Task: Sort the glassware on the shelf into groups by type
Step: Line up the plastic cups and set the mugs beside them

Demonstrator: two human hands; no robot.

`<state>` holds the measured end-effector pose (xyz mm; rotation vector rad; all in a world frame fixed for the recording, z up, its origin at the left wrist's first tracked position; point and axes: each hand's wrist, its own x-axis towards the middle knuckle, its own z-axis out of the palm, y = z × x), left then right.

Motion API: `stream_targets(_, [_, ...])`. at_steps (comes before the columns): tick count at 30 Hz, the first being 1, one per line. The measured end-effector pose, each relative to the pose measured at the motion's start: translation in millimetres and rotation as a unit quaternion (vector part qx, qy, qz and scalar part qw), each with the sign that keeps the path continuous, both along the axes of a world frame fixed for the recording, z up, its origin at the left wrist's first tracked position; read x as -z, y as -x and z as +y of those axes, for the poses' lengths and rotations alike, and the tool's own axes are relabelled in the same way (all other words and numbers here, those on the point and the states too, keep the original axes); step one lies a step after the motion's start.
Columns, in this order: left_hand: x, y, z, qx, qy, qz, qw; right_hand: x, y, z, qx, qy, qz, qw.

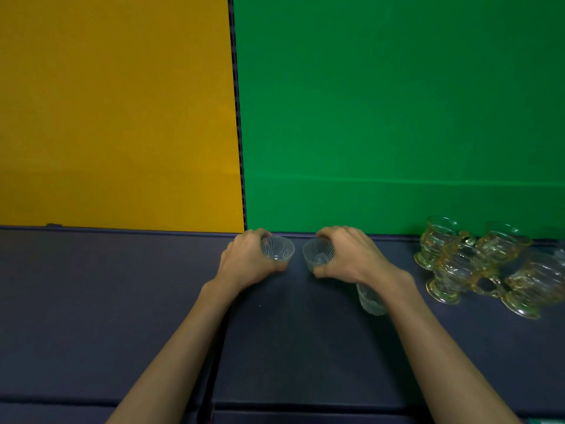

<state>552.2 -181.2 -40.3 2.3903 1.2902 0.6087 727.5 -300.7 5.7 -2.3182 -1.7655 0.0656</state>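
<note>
Both hands are at the back edge of the dark shelf (pixel 122 301), centre frame, right where the yellow wall (pixel 116 111) meets the green wall (pixel 397 102). The left hand (pixel 249 260) is wrapped around a ribbed clear tumbler (pixel 277 248); the right hand (pixel 351 255) is clamped on its twin (pixel 318 254), the two glasses close but apart. A third clear glass (pixel 370 299) sits under the right wrist. At lower right, four amber footed cups (pixel 452 270) crowd together, touching. The shelf's whole left half lies open, and there's bare room toward the front lip between the forearms.
</note>
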Motion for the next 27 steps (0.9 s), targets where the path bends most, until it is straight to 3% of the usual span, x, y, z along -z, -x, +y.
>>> stream_targets(9, [12, -15, -6, 0.032, 0.07, -0.101, 0.992, -29, 7, 23, -0.031, -0.084, 0.051, 0.995])
stream_targets(18, [15, -15, -10, 0.044, 0.099, -0.145, 0.984, -13, 21, 38, -0.048, -0.038, 0.067, 0.996])
stream_targets(27, [15, -12, -11, 0.027, 0.059, -0.128, 0.99, 2, 21, 45, -0.053, -0.016, 0.048, 0.997])
